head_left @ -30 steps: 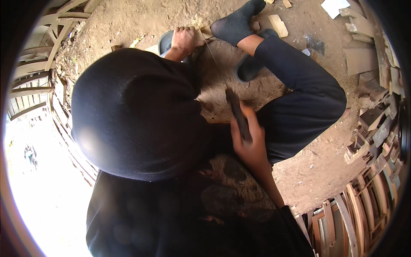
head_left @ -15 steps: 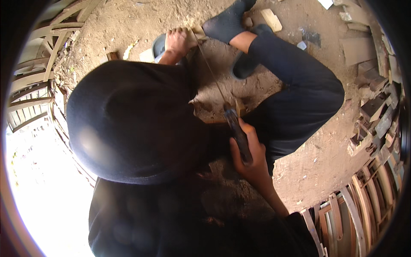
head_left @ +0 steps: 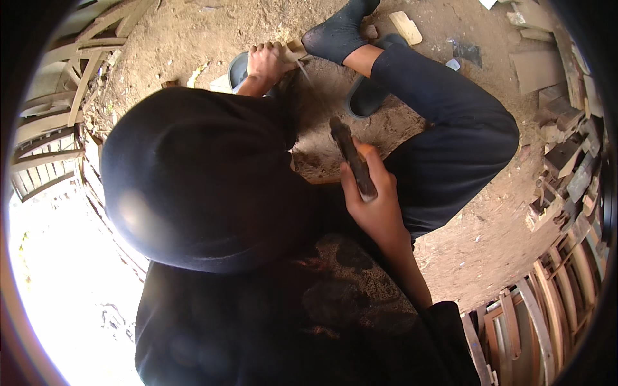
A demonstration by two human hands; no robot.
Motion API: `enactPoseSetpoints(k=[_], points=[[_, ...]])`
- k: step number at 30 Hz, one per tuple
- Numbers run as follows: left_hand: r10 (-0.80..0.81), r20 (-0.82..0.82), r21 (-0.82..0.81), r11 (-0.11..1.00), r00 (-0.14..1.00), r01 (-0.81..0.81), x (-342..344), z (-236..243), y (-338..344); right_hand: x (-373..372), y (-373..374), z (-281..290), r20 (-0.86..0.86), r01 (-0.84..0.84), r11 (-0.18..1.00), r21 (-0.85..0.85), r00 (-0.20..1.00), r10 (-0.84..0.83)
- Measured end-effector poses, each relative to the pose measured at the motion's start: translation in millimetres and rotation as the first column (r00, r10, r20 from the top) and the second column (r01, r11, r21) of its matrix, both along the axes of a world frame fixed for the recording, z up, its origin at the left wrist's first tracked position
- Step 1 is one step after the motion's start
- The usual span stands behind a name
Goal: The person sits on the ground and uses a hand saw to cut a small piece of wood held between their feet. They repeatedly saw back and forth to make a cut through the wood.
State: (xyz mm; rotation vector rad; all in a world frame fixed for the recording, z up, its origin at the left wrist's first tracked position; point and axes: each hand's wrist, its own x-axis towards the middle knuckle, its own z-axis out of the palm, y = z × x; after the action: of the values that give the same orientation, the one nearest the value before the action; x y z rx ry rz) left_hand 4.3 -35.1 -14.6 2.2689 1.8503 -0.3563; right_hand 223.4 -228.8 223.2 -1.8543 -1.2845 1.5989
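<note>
My right hand (head_left: 381,202) is closed round the dark handle of a handsaw (head_left: 352,157). Its thin blade, blurred and faint, slants up and left toward a small piece of pale wood (head_left: 295,51). My left hand (head_left: 262,65) grips that wood from above, fingers curled over it, close to where the blade meets it. Against the wood's right end rests my foot in a dark sock (head_left: 338,37). How far the blade has cut into the wood is too small to tell.
Dark sandals (head_left: 370,93) lie on the dirt floor (head_left: 463,257), one near each hand's side of the wood. A loose wood block (head_left: 405,27) lies beyond my foot. Scrap wood (head_left: 570,154) is heaped at the right, and long curved boards (head_left: 541,309) stand at lower right.
My right hand and the saw handle have moved up and forward, toward the wood. My left hand stays in place on the wood.
</note>
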Motion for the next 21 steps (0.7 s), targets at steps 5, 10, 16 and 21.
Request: enactPoseSetpoints(k=[5, 10, 16, 21], points=[[-0.024, -0.020, -0.003, 1.000, 0.999, 0.024, -3, -3, 1, 9, -46, 22, 0.014, 0.041, 0.956, 0.291, 0.999, -0.047], [-0.028, -0.044, -0.027, 0.999, 0.999, 0.026, 8, -1, 3, 4, 1, -3, 0.009, -0.002, 1.000, -0.008, 1.000, 0.003], [-0.018, -0.051, -0.039, 0.999, 0.999, 0.016, -1, -4, 7, 10, -34, 27, -0.010, 0.025, 0.998, 0.053, 1.000, -0.025], [-0.041, -0.039, -0.064, 0.997, 0.998, 0.039, 10, 7, 3, 8, -6, 19, 0.017, -0.016, 1.000, -0.001, 1.000, 0.016]])
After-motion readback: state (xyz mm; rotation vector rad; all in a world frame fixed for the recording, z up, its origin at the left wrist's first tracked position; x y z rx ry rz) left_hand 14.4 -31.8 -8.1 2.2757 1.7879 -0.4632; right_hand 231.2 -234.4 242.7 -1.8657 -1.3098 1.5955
